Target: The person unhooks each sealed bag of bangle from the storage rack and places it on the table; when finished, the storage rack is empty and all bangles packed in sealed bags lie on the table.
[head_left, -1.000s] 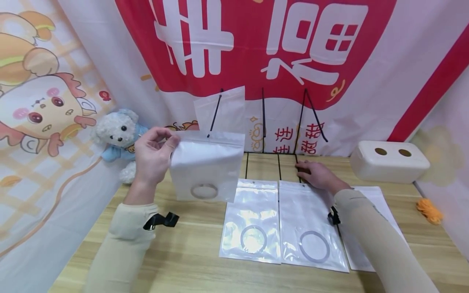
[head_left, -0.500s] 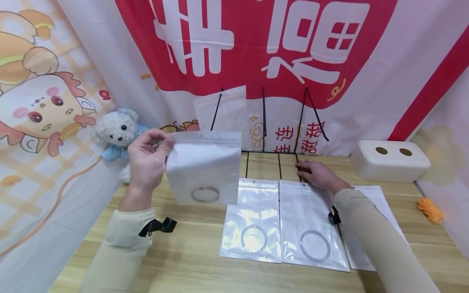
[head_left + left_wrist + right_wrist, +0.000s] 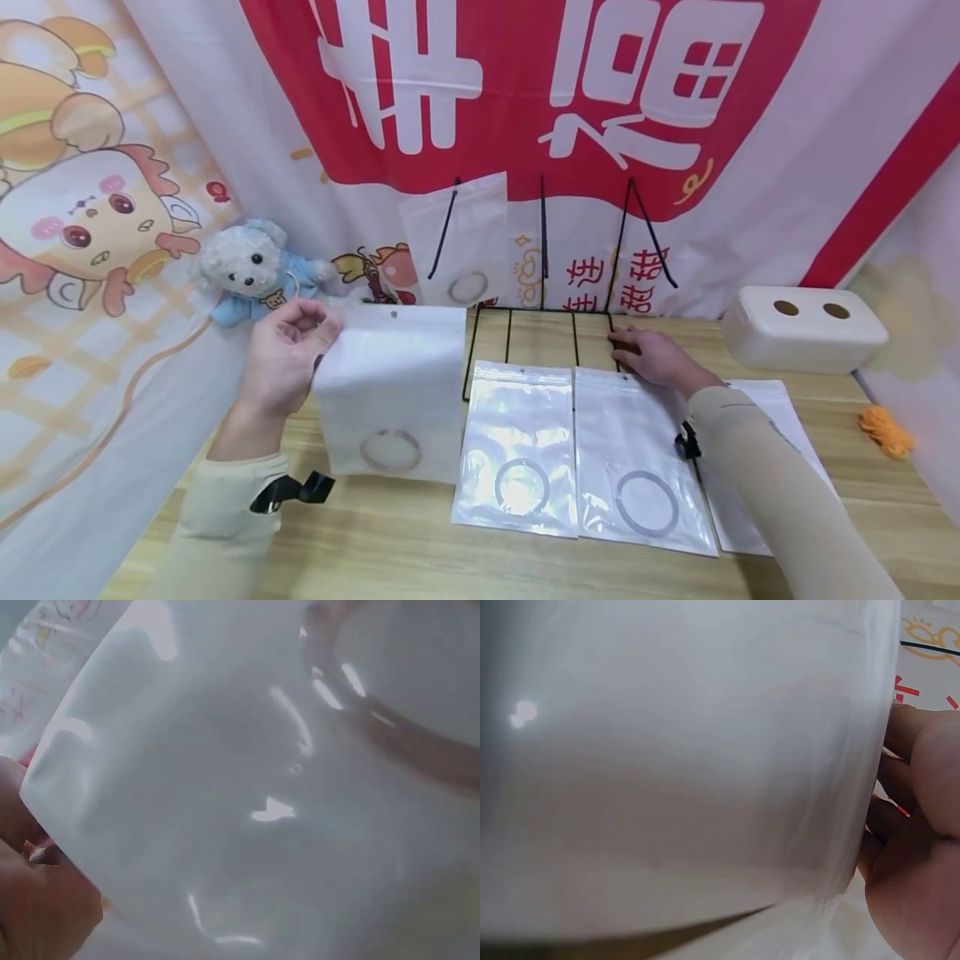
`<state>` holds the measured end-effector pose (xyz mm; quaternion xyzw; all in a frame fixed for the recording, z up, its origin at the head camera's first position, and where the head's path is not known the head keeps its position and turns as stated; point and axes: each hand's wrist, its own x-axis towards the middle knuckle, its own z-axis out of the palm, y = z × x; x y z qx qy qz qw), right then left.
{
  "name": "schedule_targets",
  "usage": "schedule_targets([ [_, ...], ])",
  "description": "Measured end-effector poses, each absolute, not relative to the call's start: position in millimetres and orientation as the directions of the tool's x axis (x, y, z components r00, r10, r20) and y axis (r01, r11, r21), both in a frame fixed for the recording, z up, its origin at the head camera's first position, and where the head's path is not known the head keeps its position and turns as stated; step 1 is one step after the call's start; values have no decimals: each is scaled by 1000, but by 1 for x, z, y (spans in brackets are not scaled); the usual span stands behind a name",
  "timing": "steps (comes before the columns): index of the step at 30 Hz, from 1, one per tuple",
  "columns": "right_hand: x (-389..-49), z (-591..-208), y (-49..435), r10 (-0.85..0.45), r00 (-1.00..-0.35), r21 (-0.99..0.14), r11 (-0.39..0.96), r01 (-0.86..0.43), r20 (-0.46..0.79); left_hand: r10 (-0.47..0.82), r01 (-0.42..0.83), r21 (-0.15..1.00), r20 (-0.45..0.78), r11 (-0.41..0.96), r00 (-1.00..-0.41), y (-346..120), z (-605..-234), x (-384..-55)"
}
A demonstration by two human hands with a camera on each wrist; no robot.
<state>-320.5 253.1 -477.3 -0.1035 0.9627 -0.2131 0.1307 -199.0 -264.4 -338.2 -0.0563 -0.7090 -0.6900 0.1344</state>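
Observation:
In the head view, my left hand (image 3: pixel 292 354) pinches the top left corner of a white zip bag (image 3: pixel 390 375) between thumb and fingers. A round ring (image 3: pixel 391 450) shows through its lower part. The left wrist view has the same bag (image 3: pixel 210 780) close up, with the hand (image 3: pixel 41 877) at its edge. My right hand (image 3: pixel 656 358) holds the base of the black wire rack (image 3: pixel 540 312) with curled fingers, beside the upper end of a flat zip bag (image 3: pixel 622 450). Another bag (image 3: pixel 442 237) hangs on a rack hook, a ring near its bottom.
A second flat bag (image 3: pixel 517 442) with a ring lies left of that one; a third bag (image 3: pixel 753 475) is partly under the right forearm. A plush dog (image 3: pixel 255 262) sits left, a white box (image 3: pixel 806 329) and orange yarn (image 3: pixel 887 432) at right.
My left hand has moved left and down with the bag, away from the hook's tip. The hanging bag behind now shows its ring. The right hand stays in place.

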Motion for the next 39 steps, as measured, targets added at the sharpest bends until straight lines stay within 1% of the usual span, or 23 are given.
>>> schedule_targets([
  [4, -320, -478, 254, -247, -946, -438, 889, -136, -208, -55, 113, 987, 120, 116, -991, -282, -367, -215],
  [8, -320, -479, 254, -257, -945, -440, 886, -148, -200, -67, 14, 980, 27, 201, -997, -296, -392, -231],
  [11, -321, -481, 254, -279, -943, -435, 883, -177, -183, -76, -22, 969, -4, 245, -997, -300, -405, -241],
  [16, -322, -484, 255, -304, -939, -434, 876, -210, -160, -51, -58, 940, -43, 335, -998, -298, -424, -255],
  [20, -322, -484, 256, -306, -939, -440, 873, -211, -157, -40, -89, 918, -79, 386, -996, -296, -444, -266],
  [27, -321, -481, 254, -297, -941, -435, 878, -201, -164, -67, -178, 902, -165, 394, -984, -289, -470, -280],
  [30, -320, -481, 253, -295, -941, -435, 878, -200, -164, -69, -183, 883, -170, 431, -983, -285, -474, -282],
  [32, -320, -481, 253, -300, -940, -434, 877, -206, -161, -73, -152, 855, -133, 496, -988, -283, -475, -283],
  [36, -321, -482, 253, -301, -940, -445, 872, -204, -161, -74, -83, 741, -46, 666, -996, -281, -474, -285],
  [39, -320, -483, 255, -301, -941, -448, 870, -204, -156, -64, -76, 661, -42, 746, -997, -279, -474, -287],
])
